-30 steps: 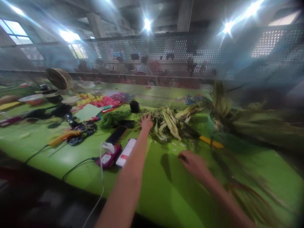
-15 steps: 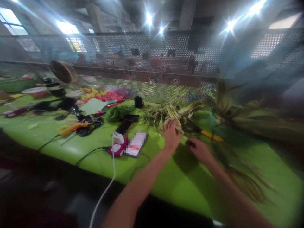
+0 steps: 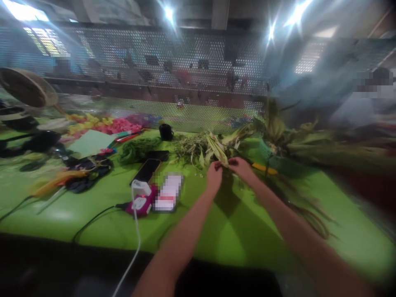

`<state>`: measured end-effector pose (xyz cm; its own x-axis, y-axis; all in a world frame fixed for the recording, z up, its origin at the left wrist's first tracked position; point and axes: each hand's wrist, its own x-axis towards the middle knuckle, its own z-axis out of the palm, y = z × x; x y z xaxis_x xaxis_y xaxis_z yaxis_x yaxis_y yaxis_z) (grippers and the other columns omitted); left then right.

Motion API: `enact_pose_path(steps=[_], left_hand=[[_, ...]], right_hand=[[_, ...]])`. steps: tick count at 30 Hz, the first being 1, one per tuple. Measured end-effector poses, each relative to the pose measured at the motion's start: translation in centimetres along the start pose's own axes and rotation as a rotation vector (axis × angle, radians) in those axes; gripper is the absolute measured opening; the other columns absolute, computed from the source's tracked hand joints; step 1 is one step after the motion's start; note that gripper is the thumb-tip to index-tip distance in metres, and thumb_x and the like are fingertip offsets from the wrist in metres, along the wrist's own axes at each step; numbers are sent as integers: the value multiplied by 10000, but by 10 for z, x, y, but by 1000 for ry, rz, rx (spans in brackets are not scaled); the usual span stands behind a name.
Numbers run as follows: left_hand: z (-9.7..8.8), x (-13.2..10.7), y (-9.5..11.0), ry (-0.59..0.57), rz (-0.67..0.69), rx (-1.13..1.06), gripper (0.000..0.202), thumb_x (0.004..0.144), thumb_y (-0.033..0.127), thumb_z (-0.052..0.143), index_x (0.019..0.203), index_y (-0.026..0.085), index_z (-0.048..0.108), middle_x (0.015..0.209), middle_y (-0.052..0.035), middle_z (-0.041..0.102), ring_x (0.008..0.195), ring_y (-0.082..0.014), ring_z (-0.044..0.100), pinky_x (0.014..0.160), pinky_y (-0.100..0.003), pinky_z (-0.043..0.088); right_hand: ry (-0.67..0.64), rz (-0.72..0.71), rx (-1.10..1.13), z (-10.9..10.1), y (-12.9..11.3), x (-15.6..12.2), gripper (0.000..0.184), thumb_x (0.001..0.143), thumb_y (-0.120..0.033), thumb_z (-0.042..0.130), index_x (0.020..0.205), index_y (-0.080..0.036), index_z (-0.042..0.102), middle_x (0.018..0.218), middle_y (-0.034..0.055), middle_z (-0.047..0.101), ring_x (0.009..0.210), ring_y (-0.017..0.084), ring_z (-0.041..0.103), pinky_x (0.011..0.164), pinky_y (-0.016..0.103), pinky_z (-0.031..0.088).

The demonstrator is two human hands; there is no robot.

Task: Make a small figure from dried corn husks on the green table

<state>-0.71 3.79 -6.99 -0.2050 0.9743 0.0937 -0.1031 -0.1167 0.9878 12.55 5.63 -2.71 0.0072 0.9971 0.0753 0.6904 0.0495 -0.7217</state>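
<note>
Both hands meet at the near side of a heap of dry plant stuff on the green table. A pale, dried husk-like leaf (image 3: 218,151) slants down to my fingertips. My left hand (image 3: 214,176) pinches at its lower end with curled fingers. From the right, my right hand (image 3: 241,169) is closed on the same end, its fingertips close to the left ones. Behind lie tangled dry stems (image 3: 191,146) and more pale husk leaves (image 3: 239,135). The exact grip is blurred.
A phone with a lit screen (image 3: 168,193), a dark phone (image 3: 147,171) and a magenta power adapter (image 3: 140,205) with cables lie left of my hands. A yellow-handled tool (image 3: 264,168) lies right. A perforated panel (image 3: 192,109) closes the back. A person (image 3: 359,107) is far right.
My left hand has gone from lying spread on the husks to pinching at the leaf's end. My right hand has come in beside it. The view has shifted right.
</note>
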Motion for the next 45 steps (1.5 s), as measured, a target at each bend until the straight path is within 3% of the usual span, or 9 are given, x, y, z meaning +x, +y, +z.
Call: enact_pose_path(steps=[4, 9, 15, 19, 27, 33, 39, 42, 45], left_hand=[[-3, 0, 3, 20, -43, -26, 219, 743, 108, 552, 945, 175, 602, 984, -89, 687, 926, -176, 637, 932, -353, 473], [-2, 1, 5, 15, -86, -71, 227, 737, 117, 573, 959, 167, 568, 985, -100, 678, 919, -179, 634, 908, -347, 485], [1, -1, 8, -38, -123, -116, 276, 701, 143, 647, 963, 164, 564, 1039, -112, 674, 978, -199, 632, 912, -364, 486], [-2, -4, 14, -73, -148, -178, 298, 697, 140, 653, 977, 162, 554, 1051, -109, 665, 961, -190, 633, 874, -350, 505], [-5, -3, 16, -7, -69, -129, 308, 713, 267, 701, 961, 175, 544, 931, -59, 654, 853, -148, 623, 823, -311, 493], [4, -21, 19, -310, -135, -77, 328, 771, 454, 661, 947, 188, 584, 847, -43, 652, 710, -152, 604, 692, -301, 492], [5, -28, 19, -284, 23, 80, 255, 788, 413, 650, 863, 182, 573, 785, -12, 601, 696, -132, 542, 683, -264, 456], [2, -29, 25, -289, 85, 191, 248, 792, 379, 648, 904, 165, 589, 813, -20, 614, 746, -135, 544, 723, -261, 457], [2, -32, 31, -316, 63, 158, 304, 801, 388, 636, 998, 163, 583, 897, -40, 639, 795, -146, 582, 748, -273, 474]], right_hand=[[45, 128, -109, 14, -8, 26, 340, 734, -305, 656, 1051, -184, 677, 1033, 82, 729, 915, 214, 666, 782, 302, 486], [33, 172, -184, 13, -8, 32, 210, 695, -339, 672, 850, -208, 727, 928, 56, 739, 862, 207, 664, 710, 261, 457], [-25, 192, -121, 13, 1, 36, 252, 679, -285, 675, 916, -214, 727, 771, 10, 724, 696, 149, 648, 627, 224, 447], [-38, 202, -42, 15, 2, 39, 175, 654, -259, 697, 817, -197, 719, 728, 11, 708, 672, 146, 638, 616, 224, 448], [76, 146, 270, 4, -10, -1, 189, 692, -268, 641, 854, -183, 592, 754, 4, 670, 567, 110, 597, 539, 216, 461], [50, 62, 566, -10, -4, -38, 269, 704, -401, 654, 818, -200, 515, 664, -14, 618, 536, 113, 555, 508, 230, 466], [147, -54, 618, -29, 10, -40, 446, 640, -517, 723, 901, -195, 560, 781, 20, 651, 670, 146, 583, 577, 256, 491], [205, -86, 581, -37, 12, -37, 417, 647, -480, 737, 892, -172, 598, 775, 41, 663, 675, 166, 593, 588, 275, 487], [193, -116, 648, -39, 12, -36, 368, 672, -452, 713, 883, -161, 635, 776, 44, 675, 677, 171, 601, 608, 283, 485]])
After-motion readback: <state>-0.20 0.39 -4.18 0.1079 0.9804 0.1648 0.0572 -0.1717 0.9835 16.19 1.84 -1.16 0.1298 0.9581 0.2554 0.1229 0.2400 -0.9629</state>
